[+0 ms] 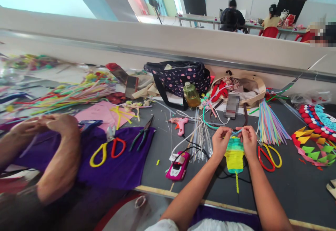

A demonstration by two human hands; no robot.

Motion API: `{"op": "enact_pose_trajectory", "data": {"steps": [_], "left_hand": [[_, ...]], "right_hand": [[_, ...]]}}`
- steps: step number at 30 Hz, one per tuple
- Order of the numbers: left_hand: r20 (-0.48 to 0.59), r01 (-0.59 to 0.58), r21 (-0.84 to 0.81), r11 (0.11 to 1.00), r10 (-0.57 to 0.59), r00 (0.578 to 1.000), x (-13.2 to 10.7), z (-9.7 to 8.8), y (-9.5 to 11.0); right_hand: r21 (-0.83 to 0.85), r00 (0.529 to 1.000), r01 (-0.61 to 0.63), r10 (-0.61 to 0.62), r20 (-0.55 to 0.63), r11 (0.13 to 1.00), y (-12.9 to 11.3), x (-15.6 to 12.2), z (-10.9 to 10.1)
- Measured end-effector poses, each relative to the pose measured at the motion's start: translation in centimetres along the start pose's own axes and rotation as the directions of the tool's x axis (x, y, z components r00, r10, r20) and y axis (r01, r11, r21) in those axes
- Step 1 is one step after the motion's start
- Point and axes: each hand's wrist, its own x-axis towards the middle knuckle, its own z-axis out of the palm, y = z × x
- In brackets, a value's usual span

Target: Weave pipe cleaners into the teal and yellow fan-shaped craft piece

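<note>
My left hand (222, 140) and my right hand (248, 139) come together above the dark tabletop. Between my pinched fingertips runs a blue pipe cleaner (236, 133), one hand at each side of it. Just below it lies a flat piece (234, 156) of green, yellow and teal pipe cleaners laid in bands, with a yellow stem (237, 182) pointing toward me. Whether the blue one joins this piece is hidden by my fingers. Red-and-yellow-handled scissors (270, 157) rest right of my right hand. To my left hand's left are a bundle of shiny wires (202, 138) and a pink glue gun (180, 124).
A magenta toy-car-shaped device (178, 166) with cables lies nearer me. Farther back stand a bottle (191, 94), a dotted bag (178, 78) and pastel pipe cleaners (271, 122). At left, a co-worker's hands (49, 122) are over purple cloth (115, 168) holding scissors (107, 150) and pliers (141, 134).
</note>
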Motion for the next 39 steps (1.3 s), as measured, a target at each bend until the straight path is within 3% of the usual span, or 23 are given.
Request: {"op": "enact_pose_trajectory", "data": {"steps": [5,8,12,26,39], "left_hand": [[-0.106,0.163,-0.245,0.956,-0.194,0.975,-0.1,-0.3,-1.2],[-0.142,0.245,-0.420,0.874,-0.329,0.933,-0.1,-0.5,-1.8],[-0.192,0.282,-0.510,0.812,-0.427,0.883,-0.1,-0.9,-2.4],[-0.314,0.248,-0.604,0.757,-0.512,0.799,0.2,-2.5,-3.4],[-0.294,0.258,-0.656,0.709,-0.555,0.778,-0.5,-2.9,-3.0]], "right_hand": [[0.284,0.982,-0.090,0.133,-0.137,0.955,1.4,0.0,-0.1],[0.373,0.963,-0.093,0.179,-0.202,0.923,2.1,0.1,-0.6],[0.427,0.948,-0.072,0.195,-0.252,0.901,2.6,0.2,-1.2],[0.476,0.920,-0.016,0.199,-0.337,0.879,2.5,0.4,-3.8],[0.524,0.902,-0.003,0.229,-0.366,0.851,2.7,0.5,-5.1]]}}
